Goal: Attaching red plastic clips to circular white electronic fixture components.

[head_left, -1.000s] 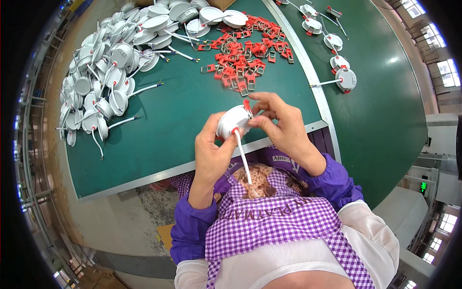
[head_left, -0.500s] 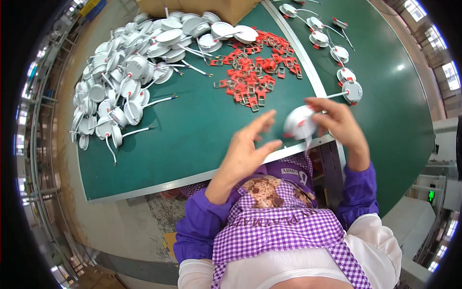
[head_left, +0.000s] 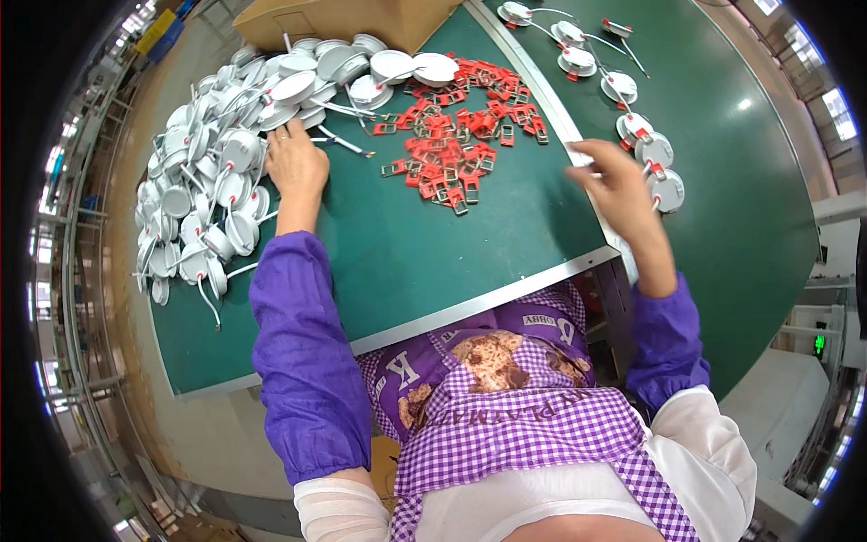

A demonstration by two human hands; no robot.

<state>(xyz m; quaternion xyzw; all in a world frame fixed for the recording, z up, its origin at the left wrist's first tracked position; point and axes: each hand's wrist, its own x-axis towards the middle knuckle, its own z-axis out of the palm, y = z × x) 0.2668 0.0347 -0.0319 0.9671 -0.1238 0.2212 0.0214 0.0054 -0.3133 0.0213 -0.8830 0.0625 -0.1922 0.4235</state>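
Bare hands reach apart over a green worktable (head_left: 433, 262), the right hand (head_left: 619, 185), slightly blurred, poised beside the metal strip (head_left: 546, 104) at the table's edge, fingers loosely curled, thumb apart, seemingly holding nothing. Farther left, the left hand (head_left: 298, 167) meets the edge of a heap of white discs (head_left: 240, 150), its fingers gently bent and stretched forward; whether they have closed on one cannot be told. A clean grip would likely mean pinching a single disc by its rim and easing it out slowly, since the overlapping cords (head_left: 343, 143) could drag neighbors along. Red clips (head_left: 447, 154) with metal loops lie scattered between the hands and beyond, while a line of clipped discs (head_left: 668, 190) occupies the green surface past the strip. Behind the heap stands a cardboard carton (head_left: 352, 23).
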